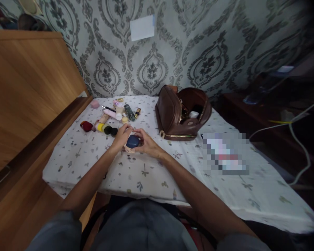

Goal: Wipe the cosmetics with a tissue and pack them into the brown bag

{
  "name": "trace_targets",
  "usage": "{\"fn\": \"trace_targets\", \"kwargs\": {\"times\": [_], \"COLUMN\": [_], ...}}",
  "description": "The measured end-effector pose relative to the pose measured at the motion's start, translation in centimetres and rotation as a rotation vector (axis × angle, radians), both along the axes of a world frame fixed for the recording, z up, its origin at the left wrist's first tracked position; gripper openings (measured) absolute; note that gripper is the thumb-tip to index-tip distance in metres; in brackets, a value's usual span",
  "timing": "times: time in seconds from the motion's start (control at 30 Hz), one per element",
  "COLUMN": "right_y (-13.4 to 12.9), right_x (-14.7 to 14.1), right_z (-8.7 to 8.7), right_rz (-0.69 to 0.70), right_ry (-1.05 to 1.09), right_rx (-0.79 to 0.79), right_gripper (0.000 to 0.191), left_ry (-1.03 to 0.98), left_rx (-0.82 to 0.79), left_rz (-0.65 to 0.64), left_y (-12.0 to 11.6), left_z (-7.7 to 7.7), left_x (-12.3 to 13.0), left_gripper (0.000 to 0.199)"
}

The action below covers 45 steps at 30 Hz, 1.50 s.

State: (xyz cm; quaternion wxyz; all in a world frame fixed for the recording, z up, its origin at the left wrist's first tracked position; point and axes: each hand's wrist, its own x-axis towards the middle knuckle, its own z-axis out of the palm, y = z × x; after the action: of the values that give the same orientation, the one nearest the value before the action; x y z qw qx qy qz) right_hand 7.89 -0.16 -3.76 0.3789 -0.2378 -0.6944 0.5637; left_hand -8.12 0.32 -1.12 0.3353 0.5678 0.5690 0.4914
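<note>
Between my hands is a round dark blue compact-like item (133, 141) with a pale pinkish rim showing below it. The fingers of my right hand (146, 143) curl around its right side. My left hand (122, 135) is bent at its upper left edge, with the fingertips close together and partly hidden. Just left of my left hand lie small dark round caps (113, 131) and a tube with a yellow band (101, 127). Behind my hands are a dark green bottle (129, 112), a pink tube (112, 114) and a gold-and-black lipstick (137, 112).
A brown zip bag (170, 113) stands open at the back right, with items inside. A pixelated flat item (226, 153) lies on the right of the patterned tablecloth (151, 174). A red item (87, 126) sits left, beside a wooden panel (34, 76). White cables (305, 150) hang right.
</note>
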Motion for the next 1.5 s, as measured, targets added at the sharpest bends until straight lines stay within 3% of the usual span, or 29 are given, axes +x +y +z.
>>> {"fn": "trace_targets", "kwargs": {"times": [0.1, 0.2, 0.33, 0.63, 0.77, 0.87, 0.97, 1.03, 1.23, 1.4, 1.5], "right_y": [-0.2, -0.5, -0.5, -1.1, -0.9, -0.6, -0.7, -0.9, -1.6, -1.5, -1.0], "right_x": [-0.3, -0.6, -0.5, -0.7, -1.1, -1.3, -1.6, -1.8, -2.0, -1.7, -1.6], "right_z": [-0.3, -0.4, -0.3, 0.8, 0.5, 0.4, 0.5, 0.5, 0.9, 1.5, 1.6], "right_rz": [-0.105, -0.202, -0.154, 0.152, 0.117, 0.010, -0.077, -0.110, -0.091, -0.063, -0.120], "right_ry": [-0.108, -0.264, -0.227, 0.343, 0.505, 0.538, 0.507, 0.466, 0.320, 0.499, 0.585], "right_rx": [0.037, 0.105, 0.115, -0.482, -0.654, -0.703, -0.622, -0.547, -0.445, -0.547, -0.606], "right_gripper": [0.078, 0.066, 0.055, 0.049, 0.049, 0.050, 0.046, 0.047, 0.063, 0.060, 0.052], "left_ry": [-0.118, -0.243, -0.391, -0.641, -0.748, -0.671, -0.520, -0.467, -0.378, -0.402, -0.461], "left_rx": [-0.058, -0.094, -0.125, -0.265, -0.227, -0.092, 0.068, 0.110, 0.084, 0.034, 0.011], "left_rz": [0.012, 0.019, -0.020, -0.263, -0.229, -0.070, 0.109, 0.152, 0.033, -0.031, -0.013], "left_y": [-0.1, -0.8, -1.7, -2.2, -2.2, -1.7, -1.1, -0.8, -0.6, -0.1, -0.2], "left_z": [-1.4, -2.1, -1.6, 1.6, 1.9, 1.5, 1.1, 0.9, 1.1, 0.7, -0.1], "left_x": [-0.8, -1.1, -0.8, 0.3, 1.0, 1.2, 1.2, 1.4, 2.3, 2.6, 3.2], "left_gripper": [0.013, 0.016, 0.020, 0.029, 0.037, 0.039, 0.031, 0.026, 0.024, 0.035, 0.043]}}
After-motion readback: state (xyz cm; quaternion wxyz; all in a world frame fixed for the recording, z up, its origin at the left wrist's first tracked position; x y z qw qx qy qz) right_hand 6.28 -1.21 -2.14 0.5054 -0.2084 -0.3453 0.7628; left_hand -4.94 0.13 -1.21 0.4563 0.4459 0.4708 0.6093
